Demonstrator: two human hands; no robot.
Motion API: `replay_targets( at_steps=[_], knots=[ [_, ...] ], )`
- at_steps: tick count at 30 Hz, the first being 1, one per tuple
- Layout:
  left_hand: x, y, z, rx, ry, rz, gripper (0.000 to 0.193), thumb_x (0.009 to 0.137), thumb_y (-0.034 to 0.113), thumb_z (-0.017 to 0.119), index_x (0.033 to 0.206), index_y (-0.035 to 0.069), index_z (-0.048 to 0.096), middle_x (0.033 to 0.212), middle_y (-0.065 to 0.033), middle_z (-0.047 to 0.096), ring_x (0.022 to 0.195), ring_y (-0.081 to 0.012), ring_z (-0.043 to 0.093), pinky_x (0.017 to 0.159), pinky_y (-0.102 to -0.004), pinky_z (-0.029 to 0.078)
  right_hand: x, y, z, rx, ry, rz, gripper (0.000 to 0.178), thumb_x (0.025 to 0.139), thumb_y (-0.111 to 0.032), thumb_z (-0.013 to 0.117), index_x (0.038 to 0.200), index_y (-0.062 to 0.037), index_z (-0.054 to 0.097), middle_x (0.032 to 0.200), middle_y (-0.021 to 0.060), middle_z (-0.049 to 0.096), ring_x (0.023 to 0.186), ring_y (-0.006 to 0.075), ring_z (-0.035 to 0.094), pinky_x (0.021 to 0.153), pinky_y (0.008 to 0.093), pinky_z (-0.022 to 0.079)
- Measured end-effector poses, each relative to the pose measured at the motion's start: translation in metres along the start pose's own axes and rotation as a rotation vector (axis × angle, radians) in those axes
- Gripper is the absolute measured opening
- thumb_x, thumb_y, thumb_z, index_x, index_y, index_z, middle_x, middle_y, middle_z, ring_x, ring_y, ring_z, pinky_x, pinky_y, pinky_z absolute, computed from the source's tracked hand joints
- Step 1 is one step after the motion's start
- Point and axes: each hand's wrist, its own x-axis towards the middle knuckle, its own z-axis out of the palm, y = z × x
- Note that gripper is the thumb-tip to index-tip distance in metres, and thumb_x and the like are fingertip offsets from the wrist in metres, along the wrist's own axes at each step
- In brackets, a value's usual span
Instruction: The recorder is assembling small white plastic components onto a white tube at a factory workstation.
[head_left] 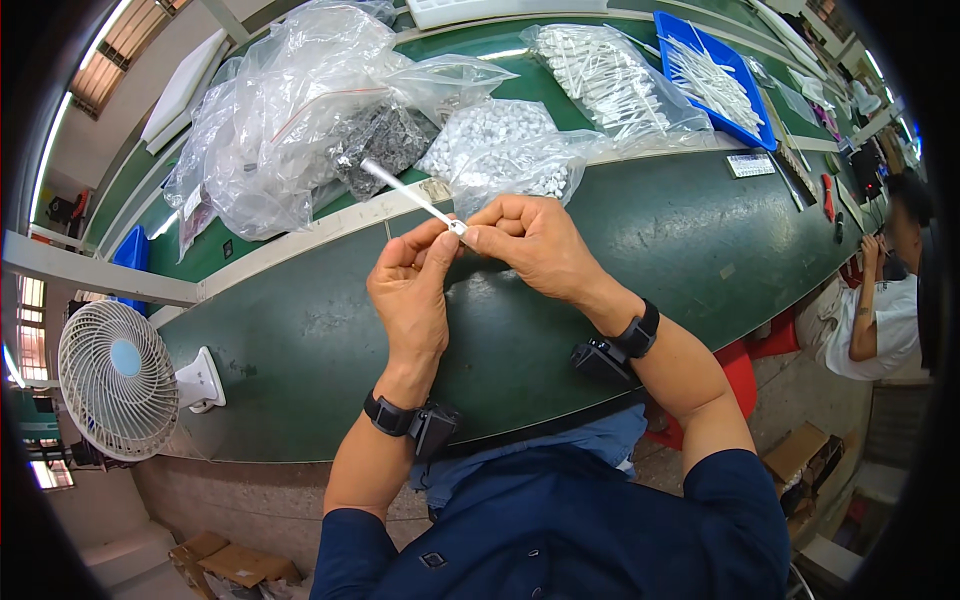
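Above the green workbench [330, 330], both my hands meet at the end of a slim white plastic rod [408, 193]. My left hand [412, 300] pinches the rod near its lower end between thumb and fingers, and the rod points up and to the left. With thumb and index finger closed, my right hand [548, 248] grips a small white end piece [458, 227] where the rod stops. Whether that piece is separate from the rod is too small to tell. Just beyond lie a clear bag of small white parts [490, 140] and a bag of dark parts [385, 140].
Large clear plastic bags [290, 110] heap at the back left. At the back right lie a bag of white rods [610, 80] and a blue tray [765, 125] of similar rods. A white fan [126, 357] stands at the left. Another person [880, 310] sits at the far right.
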Motion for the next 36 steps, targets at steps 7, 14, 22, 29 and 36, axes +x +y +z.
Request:
replay_targets(
  at_steps=[7, 14, 22, 29, 36],
  knots=[
    [0.001, 0.003, -0.004, 0.118, -0.018, -0.066, 0.020, 0.093, 0.002, 0.070, 0.112, -0.003, 0.073, 0.097, -0.0048, 0.073, 0.081, -0.0074, 0.063, 0.075, -0.0207, 0.052, -0.003, -0.008, -0.002, -0.168, -0.040, 0.044, 0.019, 0.095, -0.017, 0.068, 0.094, 0.0016, 0.071, 0.070, -0.0059, 0.065, 0.067, 0.0001, 0.051, 0.059, 0.0188, 0.039],
    [0.001, 0.005, -0.006, 0.190, -0.046, -0.132, 0.022, 0.093, 0.003, 0.071, 0.114, -0.003, 0.073, 0.105, -0.0082, 0.075, 0.080, -0.0073, 0.065, 0.074, -0.0210, 0.053, 0.000, 0.002, -0.006, -0.152, -0.043, 0.044, 0.022, 0.097, -0.018, 0.066, 0.091, 0.0026, 0.070, 0.073, -0.0033, 0.066, 0.067, 0.0008, 0.051, 0.059, 0.0196, 0.040],
    [0.004, 0.004, -0.008, 0.147, -0.082, -0.143, 0.024, 0.093, 0.001, 0.071, 0.115, -0.006, 0.071, 0.107, -0.0097, 0.075, 0.083, -0.0081, 0.066, 0.076, -0.0211, 0.053, 0.001, -0.001, -0.008, -0.161, -0.083, 0.040, 0.023, 0.097, -0.018, 0.065, 0.091, 0.0035, 0.069, 0.076, 0.0009, 0.068, 0.070, 0.0031, 0.055, 0.062, 0.0205, 0.044],
    [0.005, 0.008, -0.009, 0.187, -0.106, -0.149, 0.023, 0.092, 0.000, 0.071, 0.114, -0.006, 0.072, 0.111, -0.0127, 0.074, 0.086, -0.0089, 0.066, 0.079, -0.0216, 0.053, 0.003, 0.002, -0.010, -0.131, -0.114, 0.032, 0.023, 0.097, -0.018, 0.064, 0.092, 0.0036, 0.070, 0.080, 0.0033, 0.071, 0.071, 0.0059, 0.060, 0.067, 0.0211, 0.048],
    [0.004, 0.006, -0.009, 0.194, -0.098, -0.149, 0.022, 0.092, -0.001, 0.071, 0.113, -0.006, 0.072, 0.111, -0.0129, 0.074, 0.086, -0.0086, 0.064, 0.080, -0.0215, 0.052, 0.004, 0.003, -0.009, -0.066, -0.115, 0.071, 0.022, 0.096, -0.017, 0.065, 0.093, 0.0041, 0.070, 0.081, 0.0053, 0.071, 0.072, 0.0075, 0.062, 0.068, 0.0213, 0.050]
  ],
)
